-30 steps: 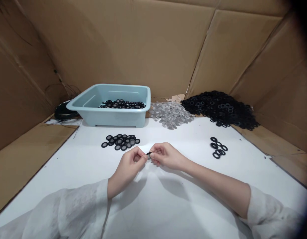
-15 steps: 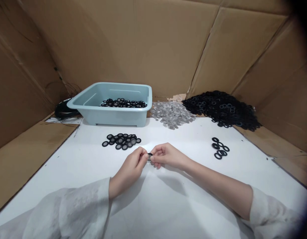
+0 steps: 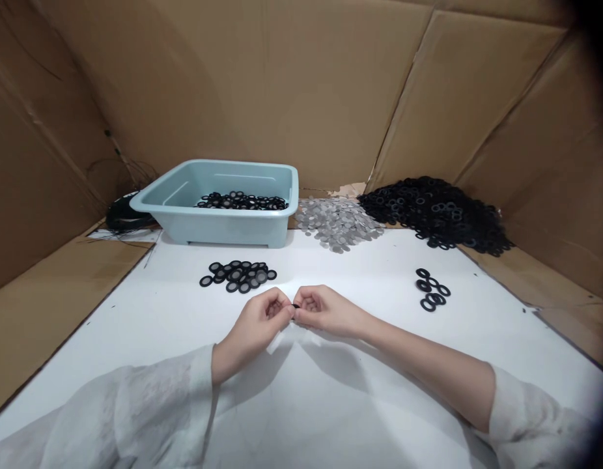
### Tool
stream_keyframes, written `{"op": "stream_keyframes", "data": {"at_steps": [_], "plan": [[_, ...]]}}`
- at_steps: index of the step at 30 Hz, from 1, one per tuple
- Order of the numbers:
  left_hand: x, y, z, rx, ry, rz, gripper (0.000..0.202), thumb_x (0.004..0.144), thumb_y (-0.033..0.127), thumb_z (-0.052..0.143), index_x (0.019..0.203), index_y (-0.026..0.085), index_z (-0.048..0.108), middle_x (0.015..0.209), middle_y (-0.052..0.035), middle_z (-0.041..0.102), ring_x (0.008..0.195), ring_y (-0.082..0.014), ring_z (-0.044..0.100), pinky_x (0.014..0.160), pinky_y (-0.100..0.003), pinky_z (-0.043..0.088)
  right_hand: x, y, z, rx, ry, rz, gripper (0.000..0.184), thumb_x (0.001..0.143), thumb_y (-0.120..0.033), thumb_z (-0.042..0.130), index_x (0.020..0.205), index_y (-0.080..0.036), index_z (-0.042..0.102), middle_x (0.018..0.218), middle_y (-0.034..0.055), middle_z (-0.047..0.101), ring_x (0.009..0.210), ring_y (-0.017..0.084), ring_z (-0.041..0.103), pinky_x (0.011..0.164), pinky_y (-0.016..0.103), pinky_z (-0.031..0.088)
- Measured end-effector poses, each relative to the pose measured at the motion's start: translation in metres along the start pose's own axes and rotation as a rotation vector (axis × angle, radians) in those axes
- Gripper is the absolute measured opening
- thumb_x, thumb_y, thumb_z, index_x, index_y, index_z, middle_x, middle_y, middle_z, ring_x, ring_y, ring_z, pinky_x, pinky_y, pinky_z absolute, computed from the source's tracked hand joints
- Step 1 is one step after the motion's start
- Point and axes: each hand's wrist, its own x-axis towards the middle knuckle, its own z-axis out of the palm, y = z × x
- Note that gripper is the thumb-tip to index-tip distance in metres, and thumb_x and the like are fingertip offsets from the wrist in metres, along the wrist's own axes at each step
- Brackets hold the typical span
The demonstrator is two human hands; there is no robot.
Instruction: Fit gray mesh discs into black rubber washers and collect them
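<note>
Pinch: probably best kept light, both thumbs pressing evenly at the rim.
Left hand (image 3: 255, 326): thumb and forefinger nearly together on a small, round black ring (image 3: 295, 307).
Right hand (image 3: 333, 312): pinching the ring's opposite edge.
Beyond fingers, left: flat black rings with grey disc centres (image 3: 240, 276); farther, a pale-blue plastic tub (image 3: 228, 228).

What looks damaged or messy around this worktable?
At the foot of the cardboard wall, behind the gray discs, a pale, ragged patch looks torn. Left of the blue tub, a dark bundle trails stray strands untidily.
</note>
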Motion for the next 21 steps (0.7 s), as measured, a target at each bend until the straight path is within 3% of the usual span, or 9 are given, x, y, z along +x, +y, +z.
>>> {"op": "stream_keyframes", "data": {"at_steps": [7, 14, 21], "plan": [[-0.004, 0.003, -0.002, -0.059, 0.084, -0.005, 0.017, 0.077, 0.027, 0.049, 0.063, 0.016, 0.045, 0.059, 0.0033, 0.044, 0.054, -0.0094, 0.039, 0.051, -0.021, 0.03, -0.002, -0.006, 0.0, 0.088, -0.015, -0.049, 0.01, 0.073, -0.022, 0.056, 0.07, -0.016, 0.048, 0.054, -0.0029, 0.049, 0.051, 0.009, 0.047, 0.048, 0.02, 0.036], [-0.004, 0.006, -0.003, -0.041, 0.029, 0.03, 0.019, 0.081, 0.028, 0.047, 0.066, 0.016, 0.044, 0.059, 0.0041, 0.041, 0.055, -0.0089, 0.036, 0.051, -0.021, 0.029, -0.002, -0.012, -0.008, 0.16, 0.013, -0.027, 0.011, 0.073, -0.022, 0.056, 0.07, -0.015, 0.048, 0.054, -0.0033, 0.051, 0.047, 0.008, 0.048, 0.048, 0.021, 0.041], [-0.002, -0.004, -0.002, 0.042, 0.002, 0.091, 0.023, 0.087, 0.035, 0.039, 0.073, 0.017, 0.044, 0.064, 0.0035, 0.041, 0.059, -0.0101, 0.037, 0.055, -0.022, 0.031, 0.001, -0.007, -0.007, 0.328, 0.01, 0.043, 0.025, 0.067, -0.035, 0.065, 0.065, -0.012, 0.054, 0.054, 0.0001, 0.056, 0.045, 0.008, 0.051, 0.047, 0.023, 0.043]]}}
